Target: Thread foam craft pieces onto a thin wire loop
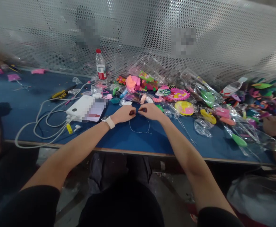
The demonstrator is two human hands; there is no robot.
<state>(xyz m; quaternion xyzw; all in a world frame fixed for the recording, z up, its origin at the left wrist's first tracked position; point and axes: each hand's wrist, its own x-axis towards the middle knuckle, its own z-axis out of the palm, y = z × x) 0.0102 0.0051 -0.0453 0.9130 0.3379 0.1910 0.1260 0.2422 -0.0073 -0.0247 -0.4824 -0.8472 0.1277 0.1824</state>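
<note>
A thin pale string point(140, 132) hangs in a loop from my fingers over the blue tabletop point(119, 138). My left hand point(126, 113), with a light watch point(108, 122) on its wrist, is closed in a pinch at the loop's left side. Close beside it, my right hand point(149, 111) pinches at the other side, fingertips almost meeting the left ones. What exactly lies between the fingertips is too small to make out, but the string runs up to both hands. Just beyond them lie colourful foam pieces and clear plastic wrappers.
A white power bank point(80, 108) with looped white cables and a phone point(97, 110) lie on the left. Behind are yellow-handled pliers point(59, 94) and a bottle point(101, 66) against the perforated metal panel point(138, 31). Another person's hand point(275, 125) reaches into foam pieces at right.
</note>
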